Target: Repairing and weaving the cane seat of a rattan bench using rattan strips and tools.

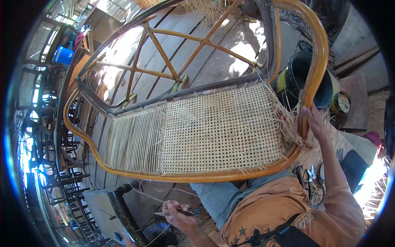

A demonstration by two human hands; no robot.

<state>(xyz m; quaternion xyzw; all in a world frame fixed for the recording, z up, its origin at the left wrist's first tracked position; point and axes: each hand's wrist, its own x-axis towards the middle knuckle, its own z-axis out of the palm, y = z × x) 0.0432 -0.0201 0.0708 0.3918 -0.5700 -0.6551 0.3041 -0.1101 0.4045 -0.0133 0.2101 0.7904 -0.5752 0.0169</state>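
The cane panel sits inside the rattan frame, its long axis running left to right in front of the torso, the right end slightly higher in view. The right grip is closed on the frame's right-hand bend, beside the fully woven section. The left grip is closed on a slim pointed tool, on the near side of the frame's front edge and apart from it. Relative to the left grip, the panel lies forward; the section with parallel strands lies forward and to the left. The left grip is the nearer of the two to that section.
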